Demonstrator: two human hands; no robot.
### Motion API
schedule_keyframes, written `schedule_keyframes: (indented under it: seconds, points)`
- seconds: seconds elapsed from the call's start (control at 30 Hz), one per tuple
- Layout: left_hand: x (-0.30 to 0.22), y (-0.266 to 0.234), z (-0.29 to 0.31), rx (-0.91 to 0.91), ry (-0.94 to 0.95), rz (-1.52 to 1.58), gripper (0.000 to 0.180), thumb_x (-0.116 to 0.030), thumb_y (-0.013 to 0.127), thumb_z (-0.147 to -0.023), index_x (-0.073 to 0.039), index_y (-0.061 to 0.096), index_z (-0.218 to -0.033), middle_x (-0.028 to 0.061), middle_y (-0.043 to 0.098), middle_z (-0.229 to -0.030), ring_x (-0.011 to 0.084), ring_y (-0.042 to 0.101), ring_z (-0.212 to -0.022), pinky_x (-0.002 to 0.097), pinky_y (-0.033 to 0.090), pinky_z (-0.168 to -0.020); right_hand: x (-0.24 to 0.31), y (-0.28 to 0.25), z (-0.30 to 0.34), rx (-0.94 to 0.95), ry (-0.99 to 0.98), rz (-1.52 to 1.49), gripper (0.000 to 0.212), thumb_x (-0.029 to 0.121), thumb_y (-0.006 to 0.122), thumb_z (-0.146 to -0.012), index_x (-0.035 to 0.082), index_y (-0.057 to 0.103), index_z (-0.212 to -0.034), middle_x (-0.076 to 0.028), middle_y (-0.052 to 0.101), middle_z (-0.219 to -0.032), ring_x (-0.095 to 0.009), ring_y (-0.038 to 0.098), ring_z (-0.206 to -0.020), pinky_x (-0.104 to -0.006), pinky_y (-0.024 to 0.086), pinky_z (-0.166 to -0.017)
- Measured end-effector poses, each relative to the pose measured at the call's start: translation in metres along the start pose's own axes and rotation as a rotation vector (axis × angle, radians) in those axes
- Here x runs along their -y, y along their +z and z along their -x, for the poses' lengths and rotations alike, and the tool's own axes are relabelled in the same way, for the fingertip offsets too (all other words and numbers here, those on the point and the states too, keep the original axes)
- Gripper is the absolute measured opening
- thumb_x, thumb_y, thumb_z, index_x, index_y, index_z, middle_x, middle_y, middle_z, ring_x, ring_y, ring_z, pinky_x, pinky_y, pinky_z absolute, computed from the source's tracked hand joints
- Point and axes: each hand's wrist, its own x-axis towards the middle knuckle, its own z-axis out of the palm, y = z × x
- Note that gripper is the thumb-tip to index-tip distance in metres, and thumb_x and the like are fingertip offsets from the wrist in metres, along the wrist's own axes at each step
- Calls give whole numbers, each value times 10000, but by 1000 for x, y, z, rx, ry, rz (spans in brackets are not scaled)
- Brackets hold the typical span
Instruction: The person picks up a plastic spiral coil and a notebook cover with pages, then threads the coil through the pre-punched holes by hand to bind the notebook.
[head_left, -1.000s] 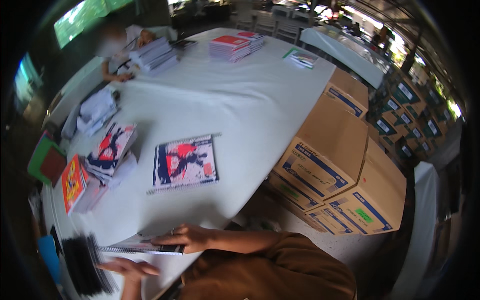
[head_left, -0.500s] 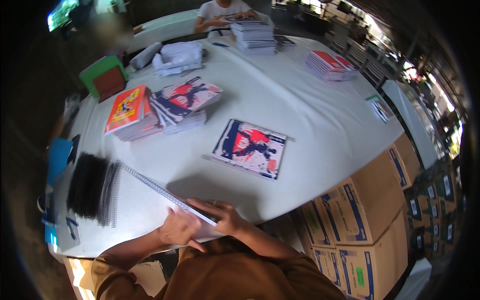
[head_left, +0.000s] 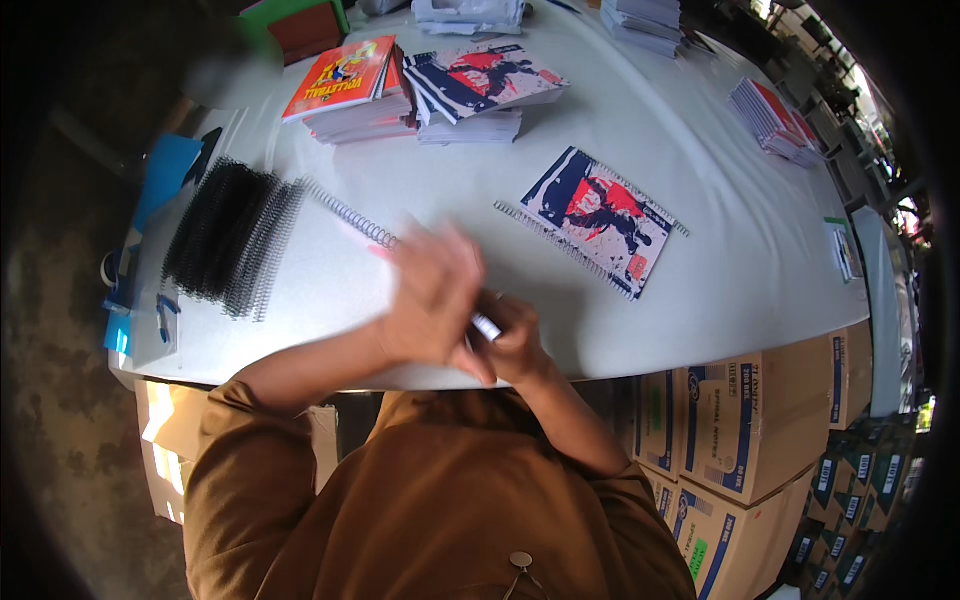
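A spiral notebook [head_left: 487, 327] is held edge-on near the table's front edge. A long wire coil [head_left: 352, 216] stretches from its spine toward the far left. My right hand [head_left: 517, 340] is closed around the notebook's near end. Over the spine is my left hand [head_left: 432, 295], blurred by motion, its thumb stretched apart and its fingers seemingly flat rather than gripping. Most of the notebook is hidden behind both hands. To the right lies another notebook [head_left: 600, 215] with a navy, red and white cover, a coil along each of two opposite edges.
Black wire coils [head_left: 225, 240] are heaped at the left, beside a blue folder [head_left: 165, 185]. Behind stand stacks of orange-covered books [head_left: 345, 80] and navy-and-red books [head_left: 490, 80]. Red-covered books [head_left: 775, 120] are at far right. Cardboard boxes [head_left: 745, 420] stand beside the table's front right.
The view has shifted, so the table's things appear higher and further right. My left hand has lifted and turned over the spine, while my right hand keeps its grip on the notebook.
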Motion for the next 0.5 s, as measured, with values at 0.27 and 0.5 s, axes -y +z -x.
schedule_keyframes:
  seconds: [0.27,0.5]
  points:
    - [7,-11,-53,311,-190,56,626,-586,396,-825,-75,490,-1174,112,432,-1232,356,344,-1199,566,161,-979,-24,0,9,-24,155,-149,393,161,685,-713,70,587,-1083,-117,644,-823,-262,644,-707,-344,496,-588]
    - [22,-44,-86,435,-192,176,233,-157,646,-716,-119,609,-943,2,542,-900,168,531,-849,353,346,-797,-14,-7,1,20,346,-243,209,34,601,-756,14,569,-962,-173,626,-799,-334,629,-744,-345,489,-598]
